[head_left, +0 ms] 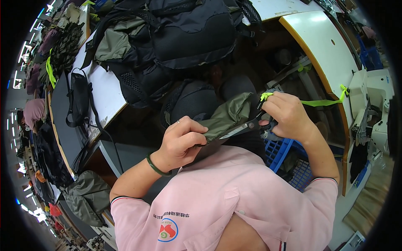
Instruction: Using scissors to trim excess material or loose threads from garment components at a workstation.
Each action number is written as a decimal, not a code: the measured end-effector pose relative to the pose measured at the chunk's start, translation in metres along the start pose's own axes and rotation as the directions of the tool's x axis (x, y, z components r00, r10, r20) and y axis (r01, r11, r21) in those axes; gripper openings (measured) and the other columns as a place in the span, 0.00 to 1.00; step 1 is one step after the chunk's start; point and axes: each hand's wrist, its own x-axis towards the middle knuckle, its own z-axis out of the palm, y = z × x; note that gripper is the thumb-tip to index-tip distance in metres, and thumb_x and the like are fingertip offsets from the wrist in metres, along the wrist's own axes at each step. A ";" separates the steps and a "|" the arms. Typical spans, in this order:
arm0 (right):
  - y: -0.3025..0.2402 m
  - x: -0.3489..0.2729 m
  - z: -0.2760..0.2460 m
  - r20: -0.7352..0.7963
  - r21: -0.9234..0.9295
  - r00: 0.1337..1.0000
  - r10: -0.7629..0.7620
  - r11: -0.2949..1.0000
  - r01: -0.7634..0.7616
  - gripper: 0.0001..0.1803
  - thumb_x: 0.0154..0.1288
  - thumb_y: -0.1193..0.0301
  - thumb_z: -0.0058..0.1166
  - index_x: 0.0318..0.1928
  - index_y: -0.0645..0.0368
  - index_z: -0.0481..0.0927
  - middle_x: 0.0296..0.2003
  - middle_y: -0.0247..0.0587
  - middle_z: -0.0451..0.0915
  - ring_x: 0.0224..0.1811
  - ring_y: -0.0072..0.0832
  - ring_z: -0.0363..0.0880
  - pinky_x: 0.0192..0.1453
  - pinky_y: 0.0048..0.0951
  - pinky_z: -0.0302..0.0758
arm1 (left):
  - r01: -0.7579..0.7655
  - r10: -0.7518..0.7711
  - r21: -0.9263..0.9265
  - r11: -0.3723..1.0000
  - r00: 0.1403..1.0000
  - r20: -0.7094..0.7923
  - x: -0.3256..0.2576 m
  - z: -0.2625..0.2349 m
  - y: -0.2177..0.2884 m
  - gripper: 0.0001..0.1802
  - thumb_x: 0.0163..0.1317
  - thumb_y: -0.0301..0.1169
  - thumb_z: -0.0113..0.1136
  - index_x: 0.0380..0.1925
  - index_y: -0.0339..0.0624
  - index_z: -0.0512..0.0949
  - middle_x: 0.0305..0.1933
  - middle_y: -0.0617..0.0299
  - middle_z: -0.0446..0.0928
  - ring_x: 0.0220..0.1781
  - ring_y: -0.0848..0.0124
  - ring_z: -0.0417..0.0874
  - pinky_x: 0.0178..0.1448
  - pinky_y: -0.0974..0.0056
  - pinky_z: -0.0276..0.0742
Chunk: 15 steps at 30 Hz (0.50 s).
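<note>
The olive-green fabric piece [229,113] was located at the centre of the frame, between the two hands. Its long axis ran from lower left to upper right. The left hand [182,138], left of centre, was closed on the lower-left end of the fabric, pinching it between thumb and fingers. The right hand [288,113], right of centre, was closed around the handles of the scissors [251,125].

The scissors extended from the right hand toward the left and slightly downward, with the blades lying alongside the lower edge of the fabric and the tips directed at the left hand. The left hand was the nearer of the two to the blade tips; the right hand was nearer the fabric's upper-right end. It could not be determined whether the blades were parted or had fabric between them.

A yellow-green strip [266,96] was attached at the scissor handles. A black backpack [192,37] lay on the white table [111,90] in the upper part of the frame. A blue crate [278,152] stood below the right hand, and a sewing machine [379,92] occupied the right edge.
</note>
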 end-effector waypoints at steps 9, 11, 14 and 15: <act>-0.001 0.003 0.007 -0.031 0.002 0.999 -0.020 1.000 0.020 0.17 0.45 0.67 0.70 0.31 0.57 0.75 0.28 0.39 0.77 0.34 0.38 0.79 0.37 0.35 0.77 | -0.016 0.016 -0.007 1.000 1.000 0.002 0.001 0.000 -0.001 0.18 0.36 0.11 0.63 0.29 0.42 0.78 0.37 0.55 0.80 0.33 0.64 0.79 0.35 0.66 0.73; 0.000 0.002 0.007 -0.004 -0.016 1.000 -0.016 1.000 0.016 0.17 0.44 0.67 0.70 0.31 0.57 0.75 0.27 0.38 0.76 0.33 0.37 0.79 0.35 0.35 0.77 | -0.012 0.012 -0.012 1.000 1.000 0.005 0.000 0.000 -0.001 0.18 0.36 0.12 0.63 0.29 0.42 0.78 0.37 0.55 0.80 0.33 0.64 0.79 0.35 0.66 0.73; 0.004 -0.001 0.011 -0.019 0.008 1.000 -0.017 1.000 0.017 0.16 0.45 0.68 0.70 0.31 0.57 0.75 0.26 0.38 0.76 0.31 0.38 0.79 0.33 0.35 0.76 | -0.007 0.008 -0.020 1.000 1.000 0.011 0.000 0.001 0.000 0.18 0.36 0.12 0.63 0.29 0.42 0.78 0.37 0.55 0.80 0.33 0.64 0.80 0.35 0.66 0.73; 0.005 -0.002 0.013 -0.019 0.007 1.000 -0.016 1.000 0.016 0.16 0.45 0.68 0.70 0.31 0.57 0.75 0.26 0.38 0.76 0.31 0.38 0.79 0.33 0.35 0.76 | -0.009 0.009 -0.021 1.000 1.000 0.012 0.000 0.000 0.000 0.18 0.36 0.12 0.63 0.29 0.42 0.78 0.37 0.55 0.80 0.33 0.64 0.80 0.35 0.66 0.73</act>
